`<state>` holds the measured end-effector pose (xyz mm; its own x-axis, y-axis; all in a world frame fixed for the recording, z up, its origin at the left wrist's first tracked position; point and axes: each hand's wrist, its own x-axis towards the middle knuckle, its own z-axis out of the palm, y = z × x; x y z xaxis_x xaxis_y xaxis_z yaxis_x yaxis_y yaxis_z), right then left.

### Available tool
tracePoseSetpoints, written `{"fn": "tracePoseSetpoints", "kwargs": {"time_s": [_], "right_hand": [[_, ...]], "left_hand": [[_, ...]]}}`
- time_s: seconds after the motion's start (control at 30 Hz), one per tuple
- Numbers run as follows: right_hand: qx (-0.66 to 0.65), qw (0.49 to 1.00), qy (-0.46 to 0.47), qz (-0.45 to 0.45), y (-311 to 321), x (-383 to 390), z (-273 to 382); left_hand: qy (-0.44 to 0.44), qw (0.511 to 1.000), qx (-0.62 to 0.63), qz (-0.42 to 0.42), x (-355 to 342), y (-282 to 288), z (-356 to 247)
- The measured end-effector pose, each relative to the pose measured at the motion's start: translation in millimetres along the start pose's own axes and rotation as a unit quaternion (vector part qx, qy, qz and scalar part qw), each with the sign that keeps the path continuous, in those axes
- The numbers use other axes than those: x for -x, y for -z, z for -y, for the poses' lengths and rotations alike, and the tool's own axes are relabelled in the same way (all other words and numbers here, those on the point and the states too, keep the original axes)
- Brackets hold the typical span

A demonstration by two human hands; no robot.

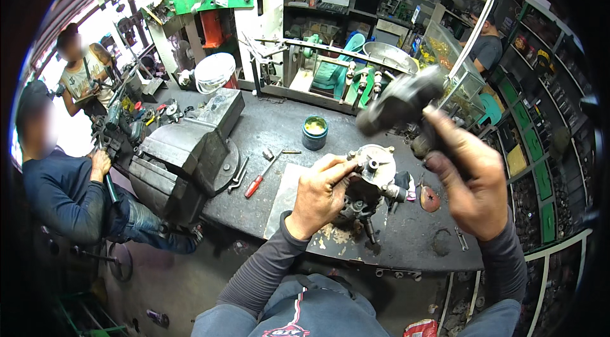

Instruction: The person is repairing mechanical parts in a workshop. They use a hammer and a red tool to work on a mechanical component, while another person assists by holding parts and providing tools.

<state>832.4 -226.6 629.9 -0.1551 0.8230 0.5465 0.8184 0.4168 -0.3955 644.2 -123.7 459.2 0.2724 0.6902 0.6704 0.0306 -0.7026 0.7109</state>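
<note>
My right hand (467, 184) grips a dark hammer, its head (400, 98) raised above a metal mechanical assembly (381, 168) with a pale round top and a side fitting. My left hand (318, 194) is closed at the upper left of that assembly, fingertips pinched beside its central boss; what they hold is too small and hidden to make out. The lower body of the assembly is partly behind my left hand. A red-handled screwdriver (257, 184), a small wrench (236, 179) and an open tub of yellowish grease (315, 135) lie or stand on the dark bench (279, 114).
A large bench vise (184, 159) sits left of my hands. Two co-workers (57, 191) (82, 76) are at the left; another person (486, 44) is at the back right. A white bucket (215, 70) and racks stand behind, shelving (540, 146) along the right.
</note>
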Motion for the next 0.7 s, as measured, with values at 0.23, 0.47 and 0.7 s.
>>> {"fn": "tracePoseSetpoints", "kwargs": {"time_s": [0.23, 0.47, 0.7], "right_hand": [[0.110, 0.984, 0.016, 0.142, -6, 2, 4], [-0.069, 0.995, -0.052, -0.057, -7, 2, 0], [0.099, 0.991, 0.044, 0.081, -6, 1, 4]], "left_hand": [[-0.011, 1.000, -0.015, -0.007, 0, 3, -1], [-0.006, 1.000, 0.004, 0.008, 0, 4, 0], [-0.004, 1.000, 0.008, 0.002, 2, 6, 4]]}}
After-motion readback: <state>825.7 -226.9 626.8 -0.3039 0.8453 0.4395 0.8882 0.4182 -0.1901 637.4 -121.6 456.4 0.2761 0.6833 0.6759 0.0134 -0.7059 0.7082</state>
